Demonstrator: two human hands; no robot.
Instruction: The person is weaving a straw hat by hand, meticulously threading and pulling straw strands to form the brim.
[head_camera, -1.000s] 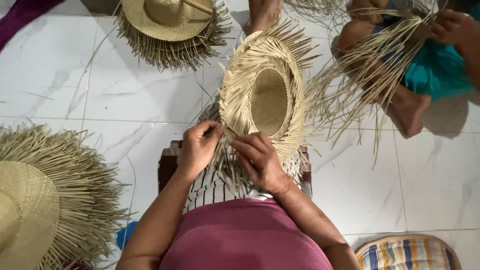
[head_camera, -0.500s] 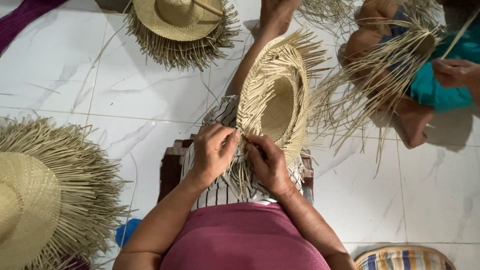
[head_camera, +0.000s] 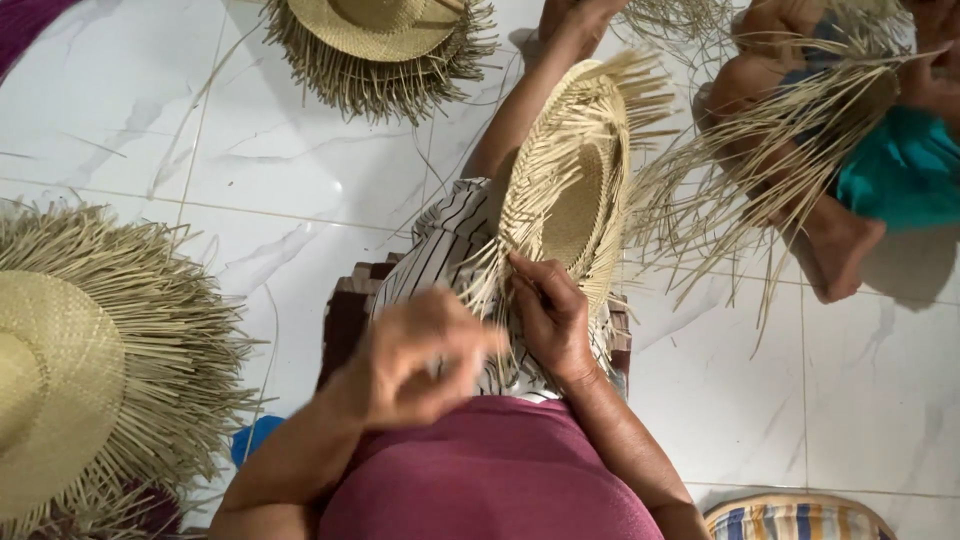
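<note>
Home-style hat-weaving workplace, work done on floor. White marble-look tiled floor (head_camera: 200, 130) with loose straw strands scattered about. Unfinished straw hat (head_camera: 570, 190) on seated person's lap, fringe of unwoven strands around brim. Two more fringed hats on tiles: one at left (head_camera: 90, 370), one at top (head_camera: 385, 45). Second person (head_camera: 880, 150) sits nearby with another bundle of straw.

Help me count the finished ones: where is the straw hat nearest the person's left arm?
In the head view, that straw hat lies on the white tile floor at the left edge, just beyond the left hand.
</note>
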